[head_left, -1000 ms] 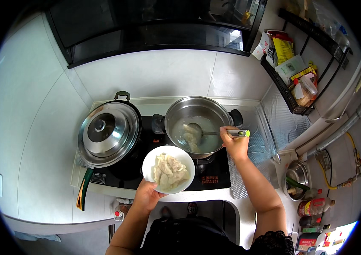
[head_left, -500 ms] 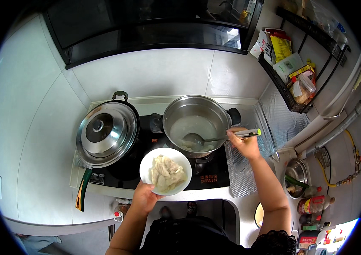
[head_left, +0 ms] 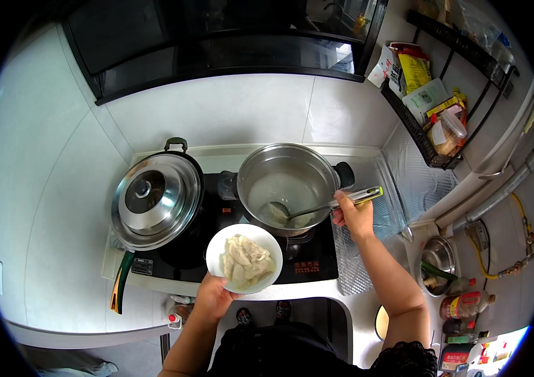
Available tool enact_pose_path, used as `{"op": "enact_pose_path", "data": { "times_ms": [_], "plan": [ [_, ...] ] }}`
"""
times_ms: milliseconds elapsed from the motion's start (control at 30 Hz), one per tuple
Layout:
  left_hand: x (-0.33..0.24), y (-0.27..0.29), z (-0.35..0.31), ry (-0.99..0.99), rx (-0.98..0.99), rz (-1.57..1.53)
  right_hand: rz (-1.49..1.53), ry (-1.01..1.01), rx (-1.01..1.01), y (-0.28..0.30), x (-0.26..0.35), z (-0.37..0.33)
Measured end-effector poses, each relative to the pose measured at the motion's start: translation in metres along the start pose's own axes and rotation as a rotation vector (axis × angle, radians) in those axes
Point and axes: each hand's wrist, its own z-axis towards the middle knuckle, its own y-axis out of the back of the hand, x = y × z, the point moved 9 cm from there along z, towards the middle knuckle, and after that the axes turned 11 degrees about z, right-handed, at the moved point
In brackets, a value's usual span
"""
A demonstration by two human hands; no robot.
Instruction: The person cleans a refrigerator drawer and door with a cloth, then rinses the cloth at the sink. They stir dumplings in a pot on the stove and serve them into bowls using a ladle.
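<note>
In my left hand (head_left: 215, 293) is a white bowl (head_left: 215, 250), gripped by its near left rim and held in front of the pot. Pale cooked dumplings (head_left: 245, 261) are heaped inside it. My right hand (head_left: 354, 215) is closed round the handle of a metal ladle (head_left: 311, 210), which slants down to the left into the steel pot (head_left: 255, 159). Cloudy whitish water (head_left: 286, 185) fills the pot's lower part. The ladle's bowl sits near the pot's front side, with a pale dumpling (head_left: 276, 211) in or beside it.
A lidded wok (head_left: 163, 223) stands left of the pot on the black cooktop (head_left: 182, 264), its green handle pointing toward me. Foil sheeting (head_left: 358, 261) covers the counter at right. Beyond are a metal basin (head_left: 436, 251), several bottles (head_left: 465, 305) and a black wall rack (head_left: 414, 132) with packets.
The ladle's bowl has shifted slightly left in the pot, and its handle has tilted. My right hand has turned a little and moved slightly left. The bowl is a touch lower in view.
</note>
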Motion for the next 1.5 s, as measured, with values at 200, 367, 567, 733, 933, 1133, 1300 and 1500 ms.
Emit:
{"op": "enact_pose_path", "data": {
  "times_ms": [200,367,567,733,933,1133,1300,1500],
  "plan": [
    [-0.003,-0.002,0.001,-0.020,0.029,-0.038,0.158,0.033,-0.007,0.001,0.006,-0.008],
    [-0.007,-0.006,0.001,-0.012,-0.026,-0.013,0.134,0.123,0.084,-0.002,0.029,-0.028],
    [-0.004,-0.004,0.006,-0.012,0.042,-0.058,0.023,0.312,0.217,-0.003,0.053,-0.068],
    [-0.006,-0.005,0.009,-0.019,0.062,-0.053,-0.363,1.223,0.520,-0.023,0.117,-0.129],
    [-0.003,-0.001,0.011,0.005,0.040,-0.055,-0.465,1.190,0.596,-0.024,0.121,-0.136],
    [-0.001,0.000,0.014,0.015,0.064,-0.053,-0.446,1.234,0.681,-0.022,0.136,-0.135],
    [-0.001,0.000,0.015,0.024,0.084,-0.035,-0.463,1.195,0.665,-0.026,0.142,-0.131],
    [0.002,0.000,0.018,0.052,0.084,0.000,-0.087,0.345,0.294,0.001,0.093,-0.041]
  ]
}}
